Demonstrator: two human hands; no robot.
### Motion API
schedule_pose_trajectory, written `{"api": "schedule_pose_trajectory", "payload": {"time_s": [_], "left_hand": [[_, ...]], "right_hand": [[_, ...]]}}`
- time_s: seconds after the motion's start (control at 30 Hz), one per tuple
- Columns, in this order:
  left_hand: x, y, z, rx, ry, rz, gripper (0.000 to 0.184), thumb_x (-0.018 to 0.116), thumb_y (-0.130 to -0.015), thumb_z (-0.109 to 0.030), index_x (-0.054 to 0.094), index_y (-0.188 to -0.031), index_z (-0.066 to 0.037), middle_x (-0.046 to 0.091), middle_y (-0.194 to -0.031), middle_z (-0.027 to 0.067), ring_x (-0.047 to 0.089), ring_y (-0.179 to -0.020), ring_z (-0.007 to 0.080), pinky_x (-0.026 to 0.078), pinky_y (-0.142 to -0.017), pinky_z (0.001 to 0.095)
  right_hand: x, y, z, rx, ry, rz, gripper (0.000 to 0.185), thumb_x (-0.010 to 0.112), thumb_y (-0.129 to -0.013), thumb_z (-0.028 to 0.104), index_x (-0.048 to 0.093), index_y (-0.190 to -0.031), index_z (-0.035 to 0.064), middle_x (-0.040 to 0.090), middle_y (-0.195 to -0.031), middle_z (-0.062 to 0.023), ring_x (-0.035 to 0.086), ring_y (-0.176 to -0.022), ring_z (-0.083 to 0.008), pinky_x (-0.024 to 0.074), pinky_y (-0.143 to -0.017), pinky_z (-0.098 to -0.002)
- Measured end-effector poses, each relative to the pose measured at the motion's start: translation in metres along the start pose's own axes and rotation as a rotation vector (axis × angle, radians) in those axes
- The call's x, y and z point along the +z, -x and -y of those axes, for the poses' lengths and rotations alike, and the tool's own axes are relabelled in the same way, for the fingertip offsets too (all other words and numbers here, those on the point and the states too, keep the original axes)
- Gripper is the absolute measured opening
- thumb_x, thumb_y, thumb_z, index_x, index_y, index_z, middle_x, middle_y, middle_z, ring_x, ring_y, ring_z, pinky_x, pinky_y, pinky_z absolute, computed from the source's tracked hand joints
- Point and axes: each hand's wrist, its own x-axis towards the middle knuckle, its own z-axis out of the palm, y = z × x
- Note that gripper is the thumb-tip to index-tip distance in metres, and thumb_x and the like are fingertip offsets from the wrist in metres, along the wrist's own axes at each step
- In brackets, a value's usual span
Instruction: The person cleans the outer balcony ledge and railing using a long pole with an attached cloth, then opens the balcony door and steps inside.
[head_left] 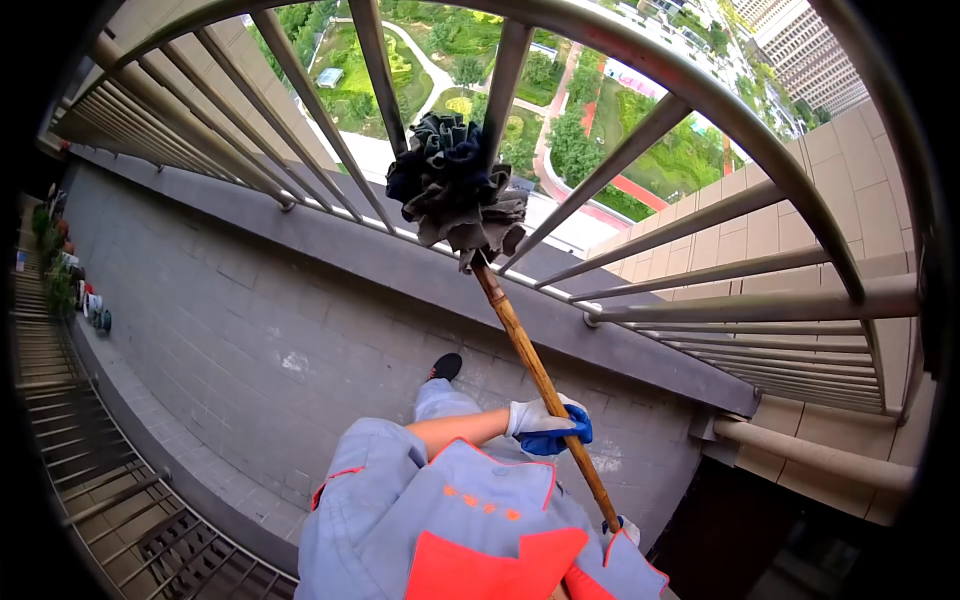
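Observation:
A rag mop (522,345) with a wooden pole slants up and away from my body. Its dark grey and navy cloth-strip head (455,185) is in front of the railing bars; whether it touches them I cannot tell. My left hand (548,425), in a white and blue work glove, is closed around the lower half of the pole. Near the pole's bottom end my right hand (627,528), also gloved, is mostly hidden behind my grey and orange jacket (470,500); it appears to grip the pole.
A curved metal railing (640,150) runs along a low grey ledge (390,265). Grey paving (250,330) lies under my feet, with one black shoe (446,367) showing. Potted plants (60,270) line the far left. Lawns, paths and buildings are far below.

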Motion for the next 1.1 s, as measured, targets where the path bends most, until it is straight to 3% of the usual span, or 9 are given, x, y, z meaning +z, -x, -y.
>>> {"api": "schedule_pose_trajectory", "payload": {"time_s": [0.13,0.17,0.2,0.27,0.33,0.5,0.67,0.77,1.1], "left_hand": [[-0.088,0.007,0.089,-0.216,0.354,-0.154,0.03,0.054,-0.088,-0.032,0.062,-0.098,-0.006,0.063,-0.092,0.0073,0.058,-0.075,0.018,0.049,-0.071,0.0303],[-0.1,0.007,0.097,-0.38,0.677,-0.511,0.027,0.052,-0.086,-0.03,0.06,-0.097,-0.006,0.062,-0.09,0.0072,0.058,-0.079,0.0214,0.049,-0.076,0.0329],[-0.122,0.005,0.097,-0.651,0.788,-0.591,0.02,0.052,-0.084,-0.027,0.057,-0.088,-0.008,0.061,-0.087,0.0069,0.058,-0.079,0.0224,0.049,-0.078,0.034],[-0.142,0.003,0.121,-0.628,0.833,-0.774,0.014,0.052,-0.082,-0.024,0.054,-0.081,-0.011,0.061,-0.088,0.0073,0.057,-0.081,0.0216,0.049,-0.078,0.0326],[-0.112,-0.001,0.112,-0.48,0.976,-0.475,0.015,0.052,-0.086,-0.024,0.057,-0.087,-0.01,0.061,-0.087,0.0073,0.057,-0.081,0.0216,0.05,-0.075,0.0326],[0.045,-0.032,0.023,-0.044,0.198,-0.055,0.017,0.064,-0.085,-0.017,0.062,-0.095,-0.004,0.062,-0.088,0.007,0.059,-0.079,0.0141,0.05,-0.069,0.027],[0.12,-0.073,-0.081,0.422,-0.643,0.239,0.017,0.067,-0.078,-0.017,0.06,-0.085,-0.003,0.06,-0.08,0.0084,0.06,-0.074,0.0193,0.049,-0.065,0.0306],[0.107,-0.09,-0.084,0.564,-0.648,0.261,0.015,0.066,-0.077,-0.015,0.059,-0.082,-0.002,0.06,-0.079,0.0099,0.06,-0.074,0.0215,0.049,-0.068,0.0328],[-0.021,-0.054,0.113,-0.245,0.299,-0.257,0.02,0.058,-0.082,-0.024,0.062,-0.087,-0.006,0.062,-0.084,0.0073,0.056,-0.072,0.0154,0.049,-0.07,0.0301]], "right_hand": [[-0.043,0.03,0.093,0.079,0.25,0.093,0.019,0.061,-0.073,0.026,0.068,-0.089,0.0158,0.066,-0.084,-0.0154,0.064,-0.083,-0.0344,0.05,-0.076,-0.0433],[-0.047,0.03,0.127,0.017,0.251,0.113,0.02,0.06,-0.075,0.026,0.067,-0.09,0.0165,0.067,-0.085,-0.0149,0.064,-0.083,-0.0341,0.05,-0.076,-0.0433],[-0.049,0.028,0.147,-0.052,0.248,0.126,0.02,0.058,-0.076,0.026,0.066,-0.092,0.0172,0.067,-0.086,-0.0144,0.064,-0.083,-0.0339,0.0499,-0.076,-0.0434],[-0.055,0.026,0.142,-0.043,0.307,0.081,0.02,0.058,-0.076,0.025,0.065,-0.093,0.0178,0.067,-0.084,-0.0138,0.064,-0.082,-0.0334,0.05,-0.075,-0.0432],[-0.056,0.023,0.11,-0.082,0.328,0.001,0.019,0.059,-0.075,0.024,0.064,-0.092,0.0186,0.067,-0.08,-0.0125,0.065,-0.079,-0.0321,0.0499,-0.072,-0.0427],[-0.063,0.018,-0.027,-0.16,0.053,-0.443,0.015,0.063,-0.068,0.008,0.066,-0.081,0.0155,0.065,-0.074,-0.0131,0.062,-0.075,-0.0332,0.0487,-0.07,-0.0427],[-0.061,-0.019,-0.04,-0.205,-0.203,-0.427,0.017,0.063,-0.069,0.004,0.066,-0.084,0.0104,0.064,-0.076,-0.0158,0.063,-0.074,-0.0357,0.0488,-0.069,-0.0411],[-0.052,-0.028,-0.034,-0.197,-0.293,-0.357,0.017,0.062,-0.07,0.005,0.066,-0.086,0.0081,0.064,-0.076,-0.0175,0.063,-0.075,-0.0362,0.0484,-0.068,-0.0393],[-0.037,0.025,0.0,0.1,0.086,0.161,0.021,0.062,-0.074,0.029,0.068,-0.089,0.0156,0.066,-0.082,-0.0146,0.064,-0.083,-0.0335,0.0498,-0.075,-0.0437]]}}
